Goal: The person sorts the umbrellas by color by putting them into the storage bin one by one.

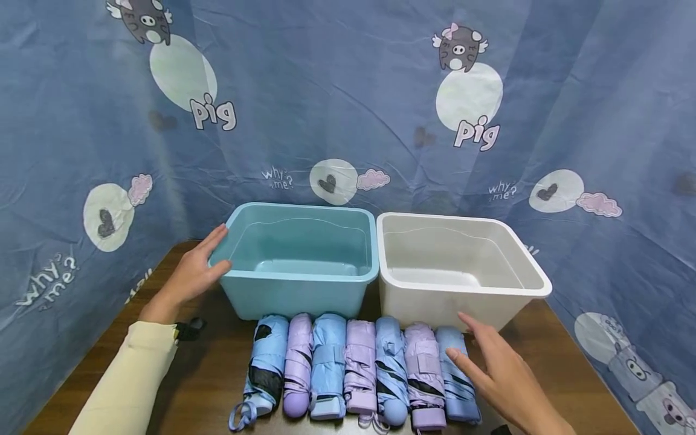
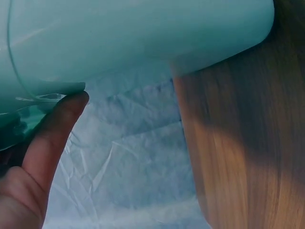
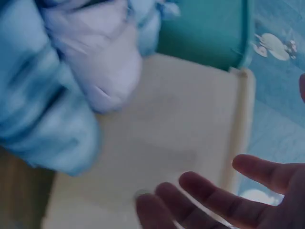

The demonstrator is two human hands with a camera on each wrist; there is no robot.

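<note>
My left hand [image 1: 190,275] rests against the left rim of a teal bin [image 1: 296,297], its fingers extended; the left wrist view shows a digit [image 2: 57,138] touching the bin's edge. My right hand [image 1: 502,374] hovers with spread fingers near the right end of a row of folded umbrellas, holding nothing. A blue umbrella [image 1: 458,374] at that end is nearest to it, beside a lilac umbrella [image 1: 424,365]. Several more blue and lilac umbrellas lie side by side leftward, including a lilac umbrella [image 1: 298,362] and the leftmost blue umbrella [image 1: 269,353].
A white bin [image 1: 435,299] stands right of the teal one, their rims almost touching. Nothing shows inside either bin. Both stand on a dark wooden table [image 1: 190,374], behind the umbrellas. A blue printed cloth [image 1: 348,109] hangs behind the table.
</note>
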